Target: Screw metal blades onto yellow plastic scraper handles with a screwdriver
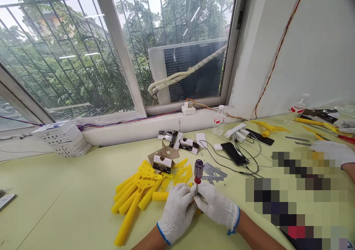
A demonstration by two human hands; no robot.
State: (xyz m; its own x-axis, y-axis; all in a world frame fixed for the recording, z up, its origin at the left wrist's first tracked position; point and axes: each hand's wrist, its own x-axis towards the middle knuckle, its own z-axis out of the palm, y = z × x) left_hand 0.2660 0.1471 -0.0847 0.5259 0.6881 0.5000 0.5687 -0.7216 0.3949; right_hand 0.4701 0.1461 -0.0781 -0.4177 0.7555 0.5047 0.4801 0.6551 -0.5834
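My left hand [176, 213] and my right hand [215, 205], both in white knit gloves with blue cuffs, are pressed together just below the table's middle. A screwdriver [198, 171] with a dark translucent handle stands upright between them, its shaft going down into my right fingers. A yellow plastic part [197, 212] shows beneath the gloves, apparently gripped by my left hand. Next to my left hand lies a yellow plastic tube [160, 196], beside a heap of yellow plastic parts [135, 194]. Slotted metal brackets [213, 172] lie beyond my right hand.
A co-worker's gloved hand [331, 152] rests at the right, beside a pixelated blur. Phones [234, 154], cables, a water bottle [218, 120], printed cards [177, 141] and a white box stack [61, 139] stand on the pale green table [61, 191] below a window.
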